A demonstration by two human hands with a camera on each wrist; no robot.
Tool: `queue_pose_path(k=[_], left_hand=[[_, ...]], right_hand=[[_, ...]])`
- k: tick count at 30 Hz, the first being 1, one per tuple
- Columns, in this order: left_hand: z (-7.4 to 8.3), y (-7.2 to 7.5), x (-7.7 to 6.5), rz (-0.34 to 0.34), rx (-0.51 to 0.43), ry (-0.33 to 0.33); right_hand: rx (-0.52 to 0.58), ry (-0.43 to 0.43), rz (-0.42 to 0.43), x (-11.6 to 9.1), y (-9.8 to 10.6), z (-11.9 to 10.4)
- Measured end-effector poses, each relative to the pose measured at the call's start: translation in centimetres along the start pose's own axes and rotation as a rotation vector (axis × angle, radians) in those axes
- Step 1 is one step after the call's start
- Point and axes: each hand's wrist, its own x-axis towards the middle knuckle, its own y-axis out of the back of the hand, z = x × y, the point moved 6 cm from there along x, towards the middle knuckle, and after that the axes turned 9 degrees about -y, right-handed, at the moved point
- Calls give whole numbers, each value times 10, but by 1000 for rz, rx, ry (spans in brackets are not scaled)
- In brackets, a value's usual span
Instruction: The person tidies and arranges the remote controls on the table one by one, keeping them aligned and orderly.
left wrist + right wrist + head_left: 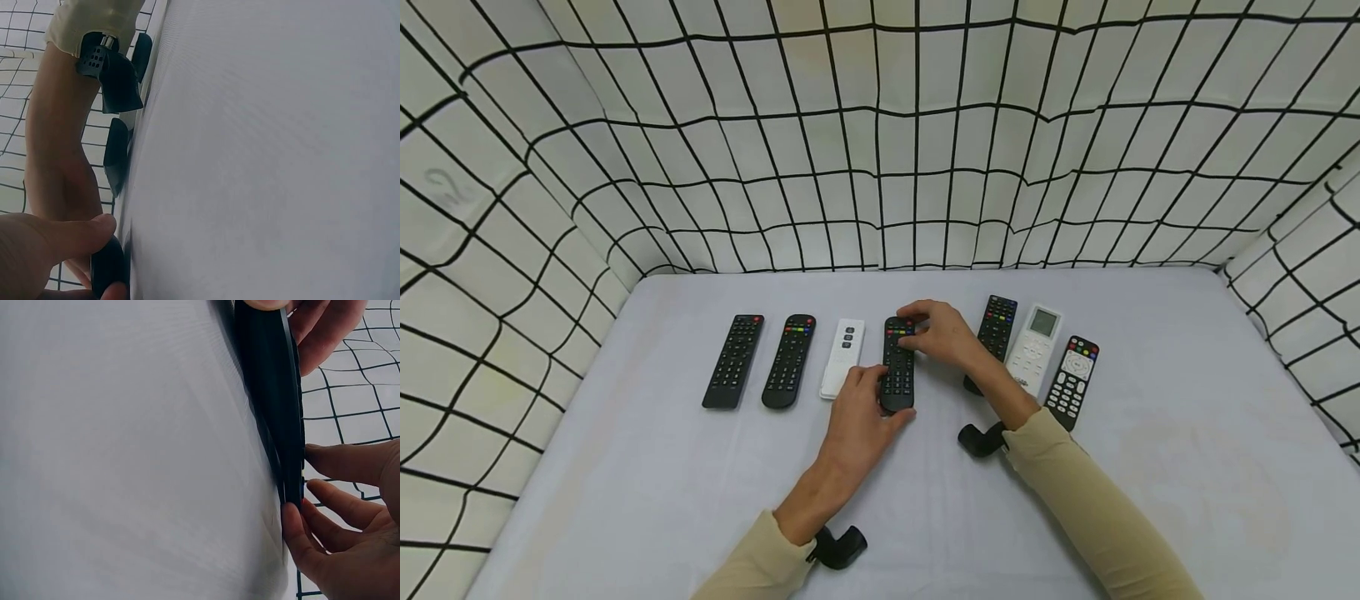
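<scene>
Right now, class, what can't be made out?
Head: part of the black rectangular remote, covered by the right arm.
Head: lettering on the white plastic remote with screen, too small.
Left wrist: left hand, cut off by left edge.
Right wrist: button face of the held black rounded remote, turned away.

My left grip point(859, 425) and right grip point(943, 333) hold the middle remote point(898, 364) near its two ends, blocking the way to it from either side. The plain white remote point(844, 354) lies just beside my left grip, leaving a narrow slot. My right forearm point(1071, 479) bars the way over the black remote point(997, 325); only thin gaps separate that, the screened remote point(1035, 350) and the white-buttoned remote point(1073, 379). Between my forearms I could pass, though the left clip point(841, 547) and right clip point(981, 440) jut in. Wider tabletop point(1195, 400) stretches outward both ways, until netting point(914, 142) walls back and sides.
</scene>
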Motion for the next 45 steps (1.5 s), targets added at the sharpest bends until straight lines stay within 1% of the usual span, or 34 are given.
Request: queue_pose_path(k=[8,17,20,27,31,35,38,42,45], left_hand=[[1,-1,1,-5,10,-2],[3,-2,1,-9,4,0],[3,-2,1,-11,6,-1],[6,-3,0,-17,62,-22],[8,-2,-1,-4,110,-48],[11,0,-1,31,185,-104],[14,2,-1,73,232,-155],[18,3,1,108,208,-210],[22,0,2,105,167,-253]], right_hand=[[-11,3,1,1,0,1],[0,15,-7,-2,0,1],[3,8,-4,-4,2,1],[13,-24,33,-11,12,4],[33,-25,71,-15,20,6],[49,-19,108,-19,28,10],[60,-19,130,-23,35,13],[80,-22,152,-27,45,19],[97,-23,170,-27,53,23]])
